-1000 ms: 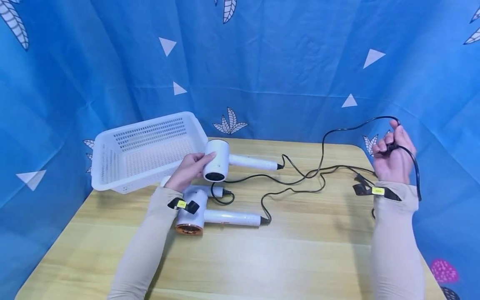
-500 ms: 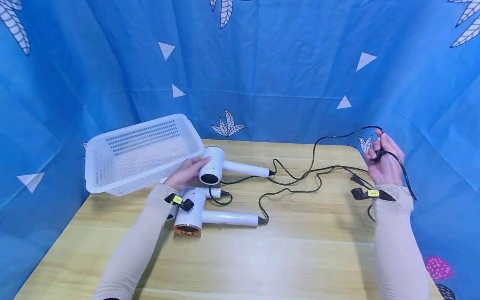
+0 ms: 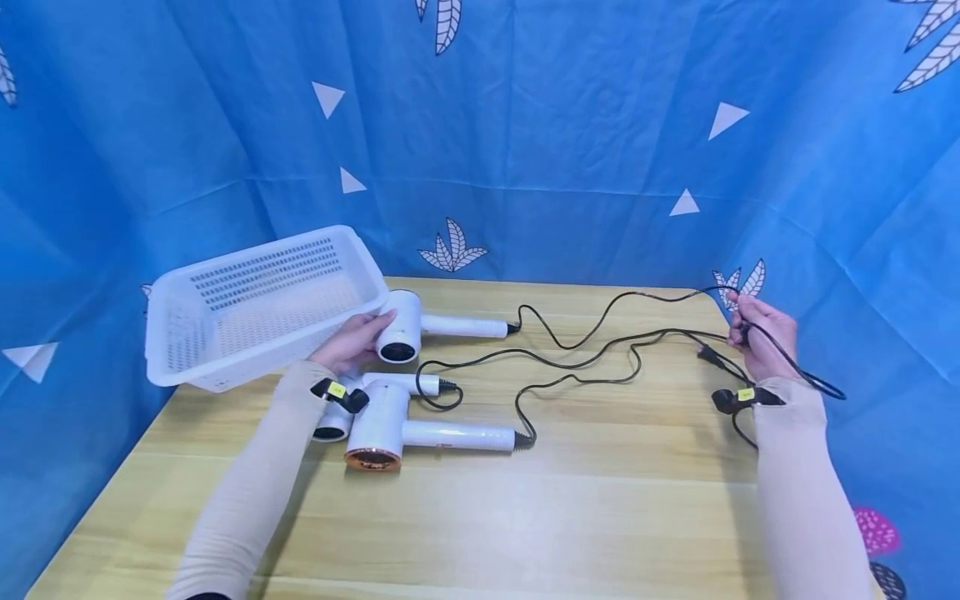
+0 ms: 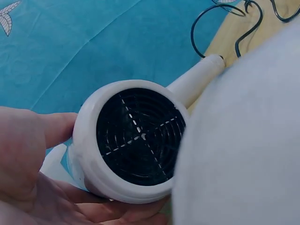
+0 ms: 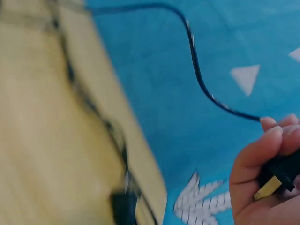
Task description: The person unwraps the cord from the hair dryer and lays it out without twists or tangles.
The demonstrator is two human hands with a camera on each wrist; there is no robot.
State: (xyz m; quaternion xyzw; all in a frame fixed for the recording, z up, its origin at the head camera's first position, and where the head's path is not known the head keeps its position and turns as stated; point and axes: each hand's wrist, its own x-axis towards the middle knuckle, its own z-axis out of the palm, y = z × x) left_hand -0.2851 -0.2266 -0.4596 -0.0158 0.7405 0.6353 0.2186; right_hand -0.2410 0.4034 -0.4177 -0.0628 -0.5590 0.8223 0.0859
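My left hand [image 3: 347, 342] grips the round head of a white hair dryer [image 3: 400, 327], whose handle points right. The left wrist view shows the thumb and fingers around the dryer's head [image 4: 86, 164], near its dark grille. Its black cord [image 3: 630, 293] runs across to my right hand [image 3: 768, 337], raised at the right side. There the curled fingers hold a black plug [image 5: 281, 173] with a metal prong showing, along with the cord. Nearer me lies a white hair dryer with a copper rim [image 3: 375, 425]. Another white dryer [image 3: 333, 421] lies partly hidden behind it.
A white slotted basket [image 3: 255, 363] stands tilted at the back left, beside my left hand. Black cords [image 3: 577, 379] of the lying dryers trail right over the wooden table [image 3: 525, 525]. A loose plug [image 3: 711, 357] lies near my right hand. Blue curtain [image 3: 570, 125] surrounds the table.
My left hand has carried the dryer left, closer to the basket. My right hand has come down, and the held cord now hangs apart from the other cords. The lying dryers stay put.
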